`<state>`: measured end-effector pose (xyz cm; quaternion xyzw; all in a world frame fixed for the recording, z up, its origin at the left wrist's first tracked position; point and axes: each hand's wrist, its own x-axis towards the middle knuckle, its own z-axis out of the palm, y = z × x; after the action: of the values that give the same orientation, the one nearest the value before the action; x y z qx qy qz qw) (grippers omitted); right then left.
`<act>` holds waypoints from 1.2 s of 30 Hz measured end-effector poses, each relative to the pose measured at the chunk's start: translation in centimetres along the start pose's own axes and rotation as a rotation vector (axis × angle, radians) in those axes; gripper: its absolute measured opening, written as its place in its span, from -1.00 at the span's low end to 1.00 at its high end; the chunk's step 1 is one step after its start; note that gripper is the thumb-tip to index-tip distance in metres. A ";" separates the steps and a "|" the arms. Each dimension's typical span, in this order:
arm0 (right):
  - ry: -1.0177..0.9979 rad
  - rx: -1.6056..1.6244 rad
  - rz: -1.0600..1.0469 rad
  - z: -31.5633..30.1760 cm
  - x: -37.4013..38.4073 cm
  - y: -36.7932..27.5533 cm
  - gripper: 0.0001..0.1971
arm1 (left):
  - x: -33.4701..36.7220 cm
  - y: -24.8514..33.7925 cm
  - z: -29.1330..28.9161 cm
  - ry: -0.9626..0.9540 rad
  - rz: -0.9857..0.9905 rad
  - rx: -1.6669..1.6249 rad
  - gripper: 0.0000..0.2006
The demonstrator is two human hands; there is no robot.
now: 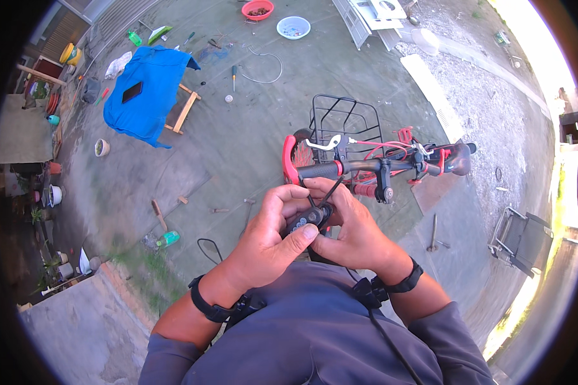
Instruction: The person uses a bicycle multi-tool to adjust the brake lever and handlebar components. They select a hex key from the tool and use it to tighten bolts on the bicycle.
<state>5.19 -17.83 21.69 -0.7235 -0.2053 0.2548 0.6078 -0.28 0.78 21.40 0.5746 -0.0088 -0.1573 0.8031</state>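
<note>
Left hand (273,221): fingers curled, thumb pressed along the face of a small black plastic unit (298,223). Right hand (355,228): closed about the unit's opposite end, fingers bent. The unit is located in front of the wearer's torso, just below the bicycle handlebar in view. Its face bears pale, rounded markings, too small to read. Long axis oblique, from lower left to upper right; a thin black strip (334,190) projects from it toward the upper right.

Beyond the hands: black handlebar grip (318,171), cylindrical, lying nearly crosswise; curved red bar end (290,160) at its left; white brake lever (324,144) above; black wire basket (332,96) farther out.

Farther left, creased blue cloth (151,109) covers part of a wooden frame (186,114), with a dark rectangular phone (132,92) on the cloth. Round red basin (257,17) and white basin (293,36) stand at the top, upon greenish ground sheeting (257,128).
</note>
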 end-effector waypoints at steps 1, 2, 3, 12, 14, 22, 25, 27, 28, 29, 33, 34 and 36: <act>0.010 0.018 -0.013 -0.1 -0.3 -0.1 -0.23 | 0.1 0.2 0.3 -0.012 -0.001 0.003 -0.51; 0.054 0.135 -0.015 0.0 -0.7 0.1 -0.37 | 0.2 0.5 0.7 -0.016 0.004 -0.021 -0.50; 0.075 0.187 -0.090 0.0 -0.9 0.5 -0.41 | 0.3 0.8 1.0 -0.023 0.010 -0.046 -0.50; 0.075 0.167 -0.431 -1.7 -2.8 0.2 -0.54 | 0.9 1.8 2.3 -0.083 -0.048 -0.142 -0.40; 0.082 0.101 -0.459 -1.8 -2.8 0.3 -0.52 | 0.8 1.6 2.4 -0.071 -0.036 -0.143 -0.37; 0.346 0.011 -0.578 -1.5 -3.5 1.3 -0.47 | 1.3 1.5 4.8 -0.114 0.050 -0.045 -0.27; 0.406 -0.010 -0.551 -1.2 -3.7 0.9 -0.49 | 1.1 1.6 5.2 -0.096 0.001 -0.057 -0.29; 0.399 0.012 -0.502 -1.4 -3.9 0.5 -0.51 | 1.3 1.5 5.4 -0.099 0.083 -0.049 -0.36; 0.377 0.044 -0.472 -1.7 -4.1 0.3 -0.52 | 1.5 1.6 5.5 -0.104 0.123 -0.047 -0.40; 0.354 0.076 -0.442 -2.2 -4.2 0.2 -0.53 | 1.5 1.8 5.3 -0.119 0.087 -0.032 -0.44; 0.306 0.061 -0.306 -3.2 -4.9 0.8 -0.56 | 1.7 2.8 4.8 -0.134 -0.026 0.073 -0.63; 0.255 0.150 -0.228 -3.3 -5.2 1.4 -0.53 | 1.7 2.6 4.5 -0.138 -0.053 0.111 -0.64; 0.188 0.247 -0.162 -3.5 -5.1 1.4 -0.49 | 1.7 2.0 4.2 -0.127 -0.065 0.168 -0.66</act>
<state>3.35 -23.93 21.36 -0.6449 -0.1723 0.1594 0.7273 0.97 -2.97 24.39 0.6287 -0.0541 -0.2178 0.7446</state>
